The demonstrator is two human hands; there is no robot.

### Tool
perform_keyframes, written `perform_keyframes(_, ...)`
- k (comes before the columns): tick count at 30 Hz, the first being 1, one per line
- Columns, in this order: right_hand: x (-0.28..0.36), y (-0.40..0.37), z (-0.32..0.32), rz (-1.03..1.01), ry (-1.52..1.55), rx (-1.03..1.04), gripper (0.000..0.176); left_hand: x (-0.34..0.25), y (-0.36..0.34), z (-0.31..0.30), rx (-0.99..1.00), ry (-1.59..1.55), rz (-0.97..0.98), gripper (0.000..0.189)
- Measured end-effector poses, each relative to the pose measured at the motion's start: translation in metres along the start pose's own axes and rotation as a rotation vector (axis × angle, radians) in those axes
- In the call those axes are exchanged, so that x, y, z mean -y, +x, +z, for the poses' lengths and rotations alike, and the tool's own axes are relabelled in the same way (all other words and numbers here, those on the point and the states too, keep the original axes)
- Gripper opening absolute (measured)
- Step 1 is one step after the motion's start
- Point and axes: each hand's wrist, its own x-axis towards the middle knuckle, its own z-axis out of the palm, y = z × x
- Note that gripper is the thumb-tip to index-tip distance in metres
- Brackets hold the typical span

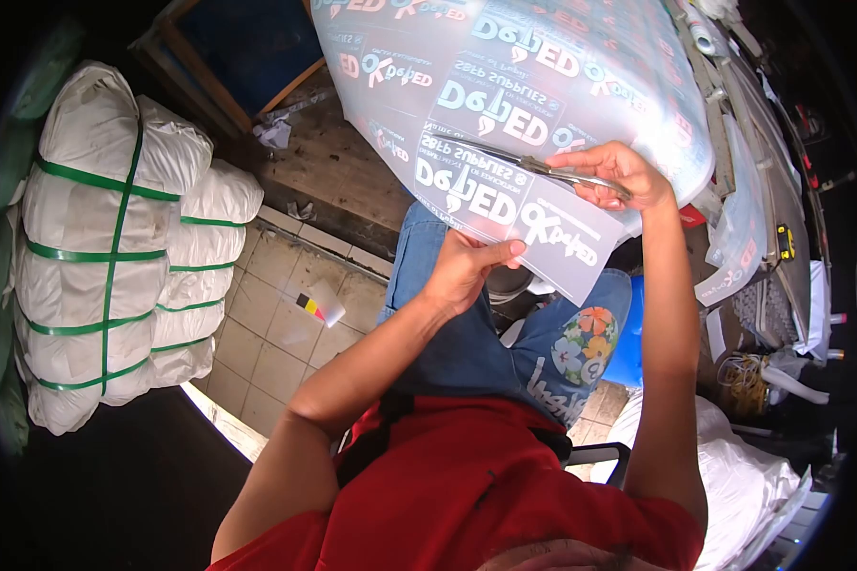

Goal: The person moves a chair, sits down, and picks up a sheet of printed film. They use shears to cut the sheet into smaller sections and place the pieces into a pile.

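My right hand (619,179) grips a pair of metal scissors (571,175) by the handles, its fingers wrapped round the loops. The blades point left along the upper edge of a printed piece of film (564,249). That piece carries white, pink and blue lettering that reads reversed. Its lower edge is pinched in my left hand (465,266), thumb on top. Behind the scissors spreads a large translucent printed film sheet (390,95) with the same repeated lettering. Whether the piece is still joined to the sheet at the blades is hard to make out.
White bales (95,228) bound with green straps stand at the left. A small film scrap (326,305) lies on the tiled floor (257,333). At the right are a hanging film strip (733,257), a yellow object (785,242) and a white sack (733,457).
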Motion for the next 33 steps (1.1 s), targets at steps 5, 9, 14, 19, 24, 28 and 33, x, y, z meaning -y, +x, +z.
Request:
perform_keyframes(5, -0.022, -0.001, 0.000, -0.081, -0.074, -0.039, 0.081, -0.001, 0.000, 0.001, -0.002, 0.005, 0.007, 0.036)
perform_keyframes(9, -0.026, 0.009, 0.025, -0.189, 0.004, -0.132, 0.082, -0.001, 0.000, 0.003, -0.011, -0.009, 0.020, 0.038)
perform_keyframes(14, -0.024, 0.007, 0.024, -0.142, -0.029, -0.056, 0.085, -0.003, 0.000, 0.004, -0.005, -0.019, 0.033, 0.040)
perform_keyframes(19, -0.018, 0.010, 0.022, -0.172, -0.035, -0.042, 0.085, -0.003, -0.001, 0.005, -0.024, -0.010, 0.032, 0.038)
perform_keyframes(24, -0.010, 0.019, 0.027, -0.166, -0.103, -0.047, 0.087, -0.001, 0.000, 0.003, -0.008, -0.004, 0.029, 0.034)
perform_keyframes(28, -0.015, 0.019, 0.028, -0.142, -0.082, -0.049, 0.086, -0.003, -0.002, 0.004, -0.019, -0.002, 0.024, 0.032)
perform_keyframes(33, -0.016, 0.023, 0.031, -0.179, -0.069, -0.051, 0.084, -0.002, -0.002, 0.004, 0.000, -0.012, 0.043, 0.030)
